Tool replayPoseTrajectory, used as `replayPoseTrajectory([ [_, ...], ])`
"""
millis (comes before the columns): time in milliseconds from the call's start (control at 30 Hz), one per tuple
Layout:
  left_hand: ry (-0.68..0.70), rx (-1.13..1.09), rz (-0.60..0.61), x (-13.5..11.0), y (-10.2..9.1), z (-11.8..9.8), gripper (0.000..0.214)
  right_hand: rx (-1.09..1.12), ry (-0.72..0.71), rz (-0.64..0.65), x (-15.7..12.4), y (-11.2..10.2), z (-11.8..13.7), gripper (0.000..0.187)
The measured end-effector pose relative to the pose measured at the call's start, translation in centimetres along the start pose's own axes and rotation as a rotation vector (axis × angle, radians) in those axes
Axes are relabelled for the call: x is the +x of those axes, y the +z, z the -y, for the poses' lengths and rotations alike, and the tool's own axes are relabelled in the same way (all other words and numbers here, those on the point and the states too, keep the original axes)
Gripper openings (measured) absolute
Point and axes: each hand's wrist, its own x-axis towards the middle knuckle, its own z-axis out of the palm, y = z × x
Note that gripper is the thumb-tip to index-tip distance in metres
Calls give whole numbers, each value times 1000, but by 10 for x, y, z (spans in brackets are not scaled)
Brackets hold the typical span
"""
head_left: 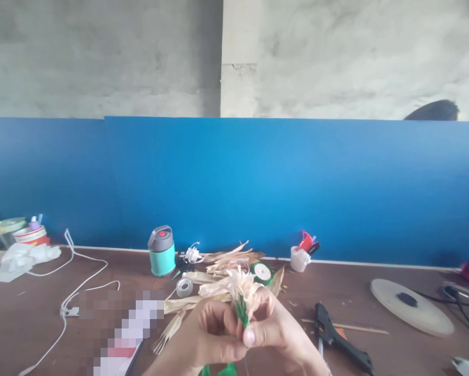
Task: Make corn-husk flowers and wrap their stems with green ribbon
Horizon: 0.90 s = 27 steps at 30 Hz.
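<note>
My left hand [213,329] and my right hand [271,326] meet low in the middle of the view. Between their fingertips they pinch the base of a flower made of pale dried husk [241,282], its ragged petals pointing up. Green ribbon [242,312] covers the lower part of the flower, and both thumbs press near its bottom end. More green material [227,369] shows below the hands, partly cut off by the frame. Right behind the flower lie dried corn husks [214,287] and a spool of green ribbon [262,272].
A black glue gun [338,337] and a thin stick [360,329] lie to the right, with a round lid [410,308] beyond. Behind are a teal flask [162,258], a tape roll [184,287] and a white cup of pens [299,259]. A white cable [64,303] crosses the left side.
</note>
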Motion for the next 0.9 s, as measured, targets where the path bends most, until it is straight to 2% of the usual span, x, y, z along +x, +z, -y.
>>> replayPoseTrajectory([
  [133,-126,58,-8,-2,-2,-6,20,71,11,1,1,-6,-7,18],
  [267,-37,148,-111,-3,5,-8,13,57,22,1,1,-12,-11,18],
  [400,83,209,-137,-1,9,-6,12,45,8,-9,1,-13,-8,19],
  [533,93,306,-140,0,12,-7,16,16,60,12,1,-10,-4,19],
  [600,74,381,-209,-2,15,-9,15,1,65,5,0,-10,-3,20],
  [733,58,462,-272,-5,20,-14,14,-19,83,-103,1,-11,-3,23],
  [900,81,532,-316,-2,17,-9,19,-36,68,-188,2,-12,-2,21],
])
